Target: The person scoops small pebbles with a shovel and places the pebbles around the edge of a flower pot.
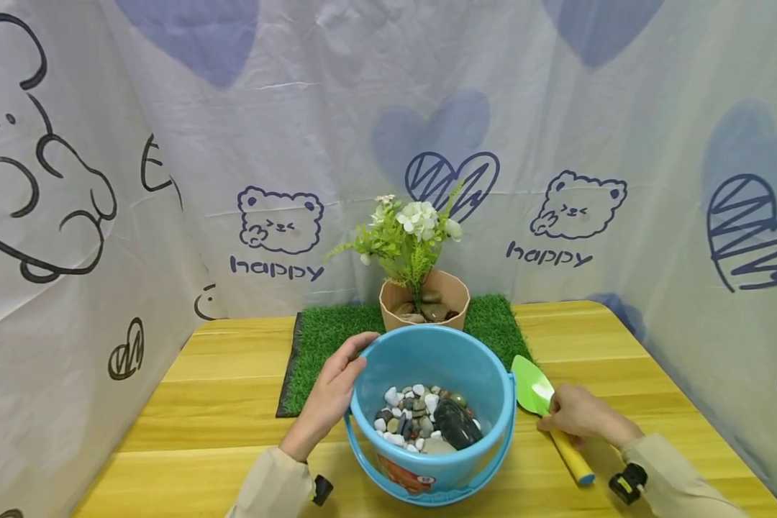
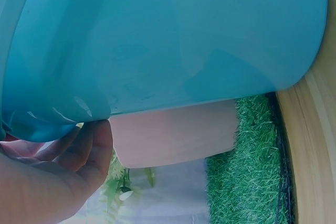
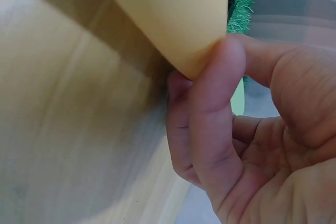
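Observation:
A blue bucket [image 1: 437,352] stands on the table, holding white, grey and brown pebbles [image 1: 406,417] and a larger black stone [image 1: 456,423]. My left hand [image 1: 330,388] grips the bucket's left rim; in the left wrist view its curled fingers [image 2: 94,153] sit just under the lip. To the right of the bucket, my right hand [image 1: 579,414] pinches a toy shovel with a green blade [image 1: 532,385] and a yellow handle [image 1: 571,457], near where the two meet. The right wrist view shows the handle [image 3: 178,14] between thumb and fingers.
Behind the bucket, a pink pot [image 1: 452,288] with stones and a white-flowered plant [image 1: 411,230] stands on a green turf mat [image 1: 324,345]. Printed cloth [image 1: 350,144] hangs around the wooden table [image 1: 188,424]. The bucket's handle [image 1: 421,496] hangs down in front.

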The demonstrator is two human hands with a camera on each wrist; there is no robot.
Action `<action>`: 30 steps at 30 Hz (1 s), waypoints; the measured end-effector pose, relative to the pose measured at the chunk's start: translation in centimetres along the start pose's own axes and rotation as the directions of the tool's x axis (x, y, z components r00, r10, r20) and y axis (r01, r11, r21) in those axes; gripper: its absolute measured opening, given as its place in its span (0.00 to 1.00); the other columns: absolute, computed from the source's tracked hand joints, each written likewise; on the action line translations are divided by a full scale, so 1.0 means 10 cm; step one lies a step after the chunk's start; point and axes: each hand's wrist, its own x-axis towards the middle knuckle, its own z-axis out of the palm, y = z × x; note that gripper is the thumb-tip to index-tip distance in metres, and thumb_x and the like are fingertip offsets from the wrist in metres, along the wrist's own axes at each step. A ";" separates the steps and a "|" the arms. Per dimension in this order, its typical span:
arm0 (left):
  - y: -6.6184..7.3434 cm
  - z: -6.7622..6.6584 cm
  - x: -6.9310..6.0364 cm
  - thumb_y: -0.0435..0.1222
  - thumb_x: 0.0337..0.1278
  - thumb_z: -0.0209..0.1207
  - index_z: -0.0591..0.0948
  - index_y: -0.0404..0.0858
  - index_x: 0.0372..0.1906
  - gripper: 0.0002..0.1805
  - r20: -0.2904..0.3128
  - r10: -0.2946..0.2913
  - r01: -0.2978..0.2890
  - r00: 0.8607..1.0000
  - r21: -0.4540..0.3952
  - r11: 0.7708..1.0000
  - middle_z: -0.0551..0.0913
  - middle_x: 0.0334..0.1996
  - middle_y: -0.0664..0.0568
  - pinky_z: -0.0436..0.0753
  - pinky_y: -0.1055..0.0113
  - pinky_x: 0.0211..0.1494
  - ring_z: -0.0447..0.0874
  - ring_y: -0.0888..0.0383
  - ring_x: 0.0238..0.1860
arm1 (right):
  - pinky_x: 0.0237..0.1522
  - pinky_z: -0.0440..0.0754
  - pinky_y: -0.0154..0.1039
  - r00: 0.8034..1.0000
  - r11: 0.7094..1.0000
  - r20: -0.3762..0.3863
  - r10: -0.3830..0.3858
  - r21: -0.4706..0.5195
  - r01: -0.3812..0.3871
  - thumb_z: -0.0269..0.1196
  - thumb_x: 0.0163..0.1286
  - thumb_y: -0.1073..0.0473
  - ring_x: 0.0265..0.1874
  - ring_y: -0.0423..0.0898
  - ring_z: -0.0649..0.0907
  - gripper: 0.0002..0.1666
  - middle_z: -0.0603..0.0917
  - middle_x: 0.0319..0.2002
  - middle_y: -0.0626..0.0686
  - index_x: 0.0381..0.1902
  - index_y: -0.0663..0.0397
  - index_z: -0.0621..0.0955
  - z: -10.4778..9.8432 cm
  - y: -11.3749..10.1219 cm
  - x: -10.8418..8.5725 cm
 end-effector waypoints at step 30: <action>0.07 -0.03 -0.01 0.32 0.75 0.38 0.63 0.49 0.73 0.25 0.100 -0.024 0.016 0.995 0.080 0.997 0.66 0.71 0.50 0.80 0.53 0.60 0.72 0.47 0.66 | 0.19 0.73 0.37 0.995 0.999 -0.093 -0.032 -0.046 0.028 0.58 0.70 0.42 0.15 0.41 0.72 0.22 0.77 0.17 0.47 0.28 0.54 0.80 -0.19 0.13 -0.04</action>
